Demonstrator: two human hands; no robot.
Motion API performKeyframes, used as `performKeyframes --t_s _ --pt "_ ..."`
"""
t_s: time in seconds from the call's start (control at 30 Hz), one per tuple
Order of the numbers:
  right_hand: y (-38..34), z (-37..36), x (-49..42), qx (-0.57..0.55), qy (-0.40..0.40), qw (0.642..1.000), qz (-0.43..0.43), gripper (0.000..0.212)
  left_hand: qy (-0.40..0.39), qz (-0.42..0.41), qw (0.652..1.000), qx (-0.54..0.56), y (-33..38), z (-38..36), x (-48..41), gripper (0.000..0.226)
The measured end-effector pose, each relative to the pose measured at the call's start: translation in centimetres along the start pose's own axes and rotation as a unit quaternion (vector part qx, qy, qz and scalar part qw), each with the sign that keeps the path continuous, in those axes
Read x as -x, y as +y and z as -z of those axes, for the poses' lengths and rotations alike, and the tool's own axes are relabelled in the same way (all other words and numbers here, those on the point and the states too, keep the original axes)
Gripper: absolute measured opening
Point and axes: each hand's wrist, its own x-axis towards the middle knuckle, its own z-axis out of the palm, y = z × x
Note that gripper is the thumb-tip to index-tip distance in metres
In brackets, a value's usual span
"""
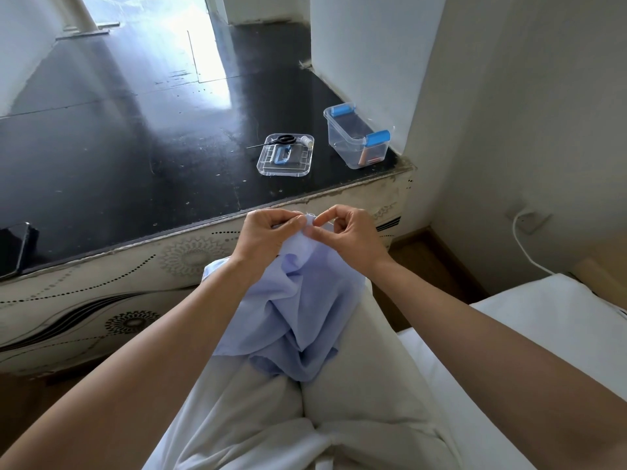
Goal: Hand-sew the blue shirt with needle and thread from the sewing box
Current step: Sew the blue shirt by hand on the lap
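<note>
Sitting on black tabletop [135,130]: sewing box [358,140], lid [268,169], scissors [281,140], thread spool [306,141]. Left hand [268,235] and right hand [346,237] pinch blue shirt [298,300] edge (fingertips close together).

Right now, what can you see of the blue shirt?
The blue shirt is pale blue, thin cloth, crumpled in soft folds. It lies on the lap over white trousers. Its top edge is lifted, pinched by the left hand and the right hand.
</note>
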Motion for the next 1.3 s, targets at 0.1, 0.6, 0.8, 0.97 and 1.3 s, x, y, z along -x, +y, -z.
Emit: performKeyframes --t_s 0.1,0.6,0.8,0.97,1.3 --pt "0.2 -0.2 -0.3 0.043 0.014 0.999 0.008 0.016 -0.002 0.012 1.000 0.007 0.1 0.1 0.4 0.005" --pt "0.9 4.3 2.2 -0.045 -0.195 0.969 -0.146 0.021 0.059 0.038 0.997 0.011 0.1 -0.2 -0.1 0.017" --pt "0.4 4.7 1.8 -0.043 -0.084 0.990 -0.101 0.023 0.036 0.046 0.998 0.031 0.1 -0.1 -0.1 0.024" --pt "-0.9 4.2 0.3 -0.063 -0.002 0.997 -0.047 0.020 -0.007 0.036 0.999 0.024 0.4 -0.5 0.2 0.009" --pt "-0.5 2.5 -0.3 -0.017 0.013 0.998 -0.051 0.021 -0.035 0.006 0.999 -0.009 0.5 -0.3 0.5 0.016"
